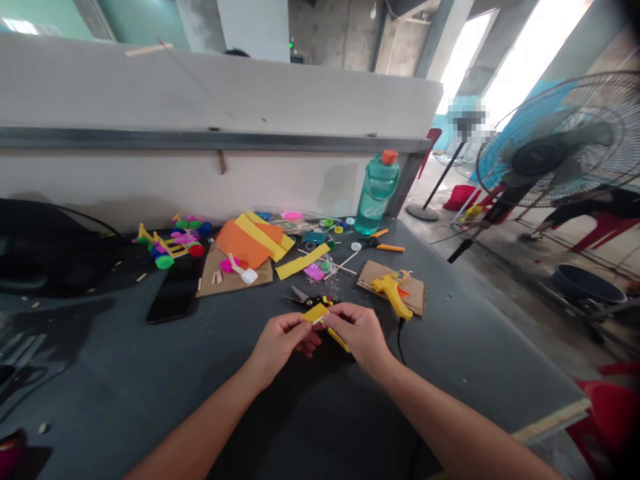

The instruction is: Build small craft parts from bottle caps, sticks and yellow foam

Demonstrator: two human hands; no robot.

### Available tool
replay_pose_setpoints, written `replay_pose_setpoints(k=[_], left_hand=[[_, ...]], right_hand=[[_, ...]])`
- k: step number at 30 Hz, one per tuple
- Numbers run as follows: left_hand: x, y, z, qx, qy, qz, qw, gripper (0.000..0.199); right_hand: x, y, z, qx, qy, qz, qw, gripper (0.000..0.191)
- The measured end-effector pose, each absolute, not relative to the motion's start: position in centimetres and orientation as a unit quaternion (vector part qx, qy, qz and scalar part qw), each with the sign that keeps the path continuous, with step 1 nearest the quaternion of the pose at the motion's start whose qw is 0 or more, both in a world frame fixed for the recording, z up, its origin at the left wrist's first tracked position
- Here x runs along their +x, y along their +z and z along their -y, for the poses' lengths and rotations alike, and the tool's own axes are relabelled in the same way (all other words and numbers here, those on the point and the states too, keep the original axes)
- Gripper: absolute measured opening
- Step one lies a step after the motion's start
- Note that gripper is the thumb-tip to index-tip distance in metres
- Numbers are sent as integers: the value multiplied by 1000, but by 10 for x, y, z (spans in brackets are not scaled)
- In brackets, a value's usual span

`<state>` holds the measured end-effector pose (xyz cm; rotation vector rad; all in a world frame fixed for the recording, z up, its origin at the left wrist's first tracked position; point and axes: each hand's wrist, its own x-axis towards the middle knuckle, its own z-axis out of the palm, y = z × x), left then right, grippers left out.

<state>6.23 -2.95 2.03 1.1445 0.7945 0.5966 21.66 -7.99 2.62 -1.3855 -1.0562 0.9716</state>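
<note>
Both hands meet over the table's near middle. My left hand (283, 337) pinches a small yellow strip (315, 313) between thumb and finger. Against the strip's right end, my right hand (361, 331) is closed on a short thin white stick (319, 320); its far end is hidden by the fingers. Below the right fingers lies another yellow piece (339, 340), partly covered. Just beyond the hands are scissors (307, 299) with dark blades. A yellow glue gun (393, 293) rests on a cardboard piece (367, 275) to the right, its cord running toward me.
Orange sheets (245, 241), a yellow strip (303, 261), orange-handled pliers (387, 244) and a teal bottle (376, 197) stand or lie farther back. Left are a black phone (174, 293) and a colourful wheeled model (175, 247). A fan (540, 157) stands right of the table.
</note>
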Motion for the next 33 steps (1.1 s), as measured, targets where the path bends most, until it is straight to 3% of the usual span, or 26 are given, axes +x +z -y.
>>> replay_pose_setpoints(k=[14,18,33], left_hand=[[61,24,31,519,288,-345,727,18],[64,22,31,533,288,-378,700,25],[62,25,29,582,315,-408,629,20]], right_hand=[[216,27,78,-568,527,320,545,23],[214,27,78,-568,531,318,543,23],[216,22,75,-574,515,326,547,23]])
